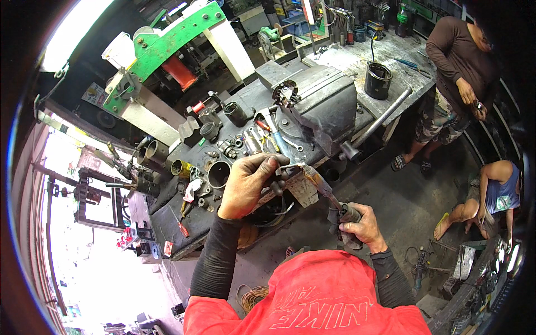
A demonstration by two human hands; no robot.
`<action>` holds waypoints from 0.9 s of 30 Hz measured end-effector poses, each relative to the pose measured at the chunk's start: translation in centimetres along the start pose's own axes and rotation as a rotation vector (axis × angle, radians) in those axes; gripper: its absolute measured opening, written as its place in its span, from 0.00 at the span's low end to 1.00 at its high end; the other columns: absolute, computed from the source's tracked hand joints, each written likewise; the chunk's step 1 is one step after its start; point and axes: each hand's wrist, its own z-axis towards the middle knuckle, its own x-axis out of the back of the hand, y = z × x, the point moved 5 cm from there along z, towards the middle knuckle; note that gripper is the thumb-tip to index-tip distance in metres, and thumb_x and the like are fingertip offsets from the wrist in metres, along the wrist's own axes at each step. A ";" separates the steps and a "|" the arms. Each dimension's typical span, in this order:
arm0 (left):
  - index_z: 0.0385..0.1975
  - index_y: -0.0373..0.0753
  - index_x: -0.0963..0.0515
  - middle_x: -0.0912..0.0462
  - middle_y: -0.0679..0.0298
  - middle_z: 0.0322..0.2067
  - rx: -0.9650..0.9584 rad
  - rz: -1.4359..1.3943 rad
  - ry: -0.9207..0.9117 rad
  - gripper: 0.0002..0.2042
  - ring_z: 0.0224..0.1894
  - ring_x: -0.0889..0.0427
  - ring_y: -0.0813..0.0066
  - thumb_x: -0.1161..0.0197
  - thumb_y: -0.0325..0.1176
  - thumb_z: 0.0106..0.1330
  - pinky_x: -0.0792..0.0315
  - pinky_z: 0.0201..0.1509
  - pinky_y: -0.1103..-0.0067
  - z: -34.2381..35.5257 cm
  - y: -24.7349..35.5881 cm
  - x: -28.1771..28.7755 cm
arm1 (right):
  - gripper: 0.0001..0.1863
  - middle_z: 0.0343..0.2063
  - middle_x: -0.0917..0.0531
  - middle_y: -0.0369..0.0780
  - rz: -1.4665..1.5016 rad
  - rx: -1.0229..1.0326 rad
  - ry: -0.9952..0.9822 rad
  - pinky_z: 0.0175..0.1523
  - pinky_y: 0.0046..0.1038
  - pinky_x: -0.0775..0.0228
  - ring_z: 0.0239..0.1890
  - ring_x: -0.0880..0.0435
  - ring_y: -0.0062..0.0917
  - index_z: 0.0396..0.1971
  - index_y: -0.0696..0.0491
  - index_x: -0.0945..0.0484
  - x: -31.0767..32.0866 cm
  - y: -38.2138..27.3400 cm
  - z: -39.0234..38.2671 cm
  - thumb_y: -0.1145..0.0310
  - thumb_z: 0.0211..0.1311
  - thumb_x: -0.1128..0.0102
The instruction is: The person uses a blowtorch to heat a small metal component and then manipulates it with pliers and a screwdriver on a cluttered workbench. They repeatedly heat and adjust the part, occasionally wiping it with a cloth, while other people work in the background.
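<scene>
My left hand [249,183] is closed around a small dark part [277,181], with thumb and fingers pinching it. A thin bent metal end [289,166] sticks out from it toward the right. In my right hand [363,228] is the dark, rag-wrapped handle of what looks like a large soldering iron [324,187]. Its brownish, heat-stained metal shaft slants up and left, and the silvery tip meets or nearly meets the bent end; contact is hard to tell. Faint smoke hangs above the tip, in front of the large bench vise [329,100].
The dark workbench [167,220] carries wrenches, a metal ring [219,174], a red screwdriver [183,228] and several loose parts. A black cylinder [378,81] stands at the back right. One person [460,72] stands at right; another [497,192] sits low. A green-and-white press frame [167,42] rises behind.
</scene>
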 end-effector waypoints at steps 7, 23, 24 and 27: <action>0.54 0.29 0.17 0.12 0.59 0.39 0.012 -0.028 0.017 0.19 0.37 0.14 0.75 0.39 0.42 0.80 0.19 0.37 0.78 0.0 -0.1 -0.1 | 0.13 0.28 0.15 0.32 -0.036 0.004 0.034 0.41 0.26 0.24 0.32 0.19 0.17 0.33 0.57 0.15 0.0 -0.5 -0.2 0.71 0.45 0.24; 0.56 0.29 0.19 0.13 0.59 0.36 0.019 -0.008 0.044 0.19 0.33 0.16 0.76 0.40 0.40 0.80 0.20 0.35 0.78 0.3 -0.1 0.1 | 0.21 0.30 0.16 0.30 -0.096 0.017 0.023 0.39 0.22 0.25 0.31 0.21 0.14 0.44 0.60 0.14 -0.1 -0.4 -0.1 0.75 0.45 0.26; 0.56 0.28 0.18 0.13 0.59 0.36 0.030 0.005 0.061 0.18 0.33 0.16 0.76 0.39 0.40 0.80 0.20 0.35 0.78 0.4 -0.2 0.2 | 0.21 0.30 0.16 0.30 -0.058 -0.005 0.017 0.39 0.23 0.25 0.31 0.21 0.14 0.43 0.59 0.14 -0.2 -0.2 0.0 0.75 0.45 0.26; 0.55 0.28 0.18 0.13 0.58 0.36 0.040 -0.004 0.075 0.18 0.33 0.16 0.75 0.39 0.39 0.80 0.20 0.35 0.78 0.6 -0.4 0.3 | 0.19 0.30 0.16 0.29 -0.030 -0.020 0.019 0.40 0.23 0.25 0.32 0.21 0.14 0.41 0.59 0.14 -0.2 0.1 0.1 0.74 0.45 0.26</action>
